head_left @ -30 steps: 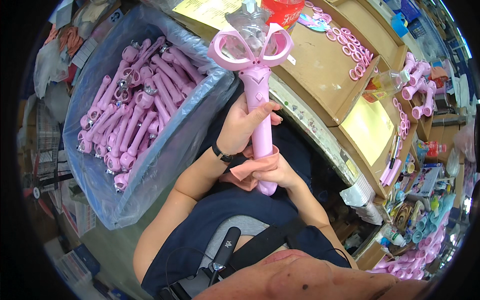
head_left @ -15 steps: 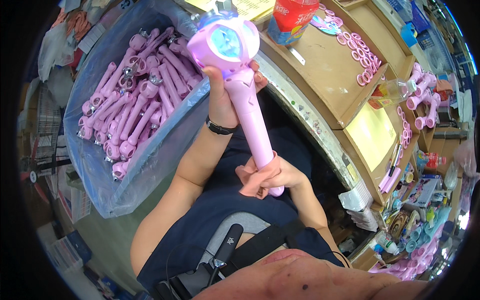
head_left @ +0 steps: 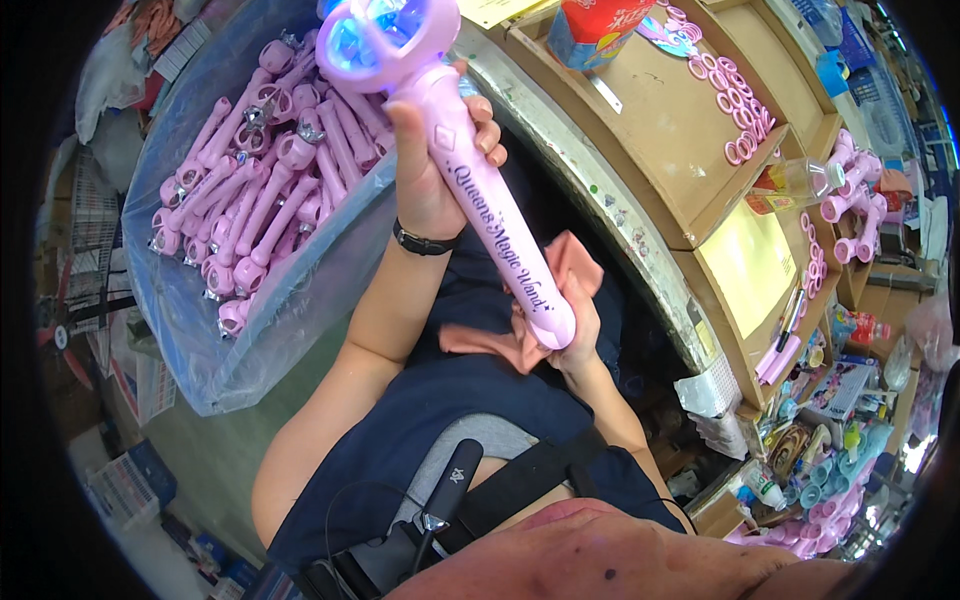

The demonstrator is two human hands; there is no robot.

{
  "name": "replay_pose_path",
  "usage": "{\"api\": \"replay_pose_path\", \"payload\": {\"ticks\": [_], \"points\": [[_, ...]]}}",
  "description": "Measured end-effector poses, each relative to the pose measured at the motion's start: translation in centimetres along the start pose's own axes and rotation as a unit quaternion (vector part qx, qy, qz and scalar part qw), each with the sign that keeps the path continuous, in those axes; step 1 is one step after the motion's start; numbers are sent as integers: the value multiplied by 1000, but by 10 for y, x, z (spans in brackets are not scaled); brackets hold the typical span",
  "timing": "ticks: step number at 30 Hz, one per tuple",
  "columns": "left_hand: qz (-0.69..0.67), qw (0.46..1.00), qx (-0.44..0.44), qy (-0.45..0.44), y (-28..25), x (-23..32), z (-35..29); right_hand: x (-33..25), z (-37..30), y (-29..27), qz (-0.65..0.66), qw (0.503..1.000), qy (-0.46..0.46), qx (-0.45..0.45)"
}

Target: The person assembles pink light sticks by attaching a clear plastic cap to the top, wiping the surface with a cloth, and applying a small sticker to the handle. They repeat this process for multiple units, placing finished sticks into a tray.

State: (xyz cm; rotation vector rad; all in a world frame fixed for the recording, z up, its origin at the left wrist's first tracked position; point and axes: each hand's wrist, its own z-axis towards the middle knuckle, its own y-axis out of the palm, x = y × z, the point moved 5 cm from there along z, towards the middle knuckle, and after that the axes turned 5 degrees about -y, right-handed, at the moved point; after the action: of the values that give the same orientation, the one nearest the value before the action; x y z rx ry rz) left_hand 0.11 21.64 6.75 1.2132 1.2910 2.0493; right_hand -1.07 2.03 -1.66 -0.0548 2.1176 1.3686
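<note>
A pink toy wand (head_left: 478,205) slants across the front of my body, its round openwork head glowing blue at the upper left. Just below that head, my left hand (head_left: 425,185) is wrapped round the shaft, thumb on one side and fingertips showing on the other. My right hand (head_left: 580,325) grips the rounded lower end through a salmon-coloured cloth (head_left: 490,345), whose loose corners stick out on both sides. Dark lettering runs along the side of the shaft facing up.
To the left, a blue plastic-lined bin (head_left: 240,385) holds many pink wands. On the right-hand bench are a cardboard tray (head_left: 640,150), pink rings (head_left: 735,105), a red-and-blue pouch (head_left: 595,30), a clear bottle (head_left: 800,183) and a yellow sheet (head_left: 748,265). The worn bench edge (head_left: 620,200) runs beside my right arm.
The wand has shifted up and left and turned about its length, bringing the lettering into view. The cloth has spread out around its lower end. Both hands keep hold.
</note>
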Motion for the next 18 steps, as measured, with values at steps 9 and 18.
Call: {"api": "replay_pose_path", "payload": {"ticks": [9, 18], "points": [[66, 997, 48, 9, -14, 8, 1, 1, -1, 3, -77, 995, 46, 40], [54, 995, 78, 11, -24, 9, 1, 2, -3, -10, -75, 995, 38, 62]]}}
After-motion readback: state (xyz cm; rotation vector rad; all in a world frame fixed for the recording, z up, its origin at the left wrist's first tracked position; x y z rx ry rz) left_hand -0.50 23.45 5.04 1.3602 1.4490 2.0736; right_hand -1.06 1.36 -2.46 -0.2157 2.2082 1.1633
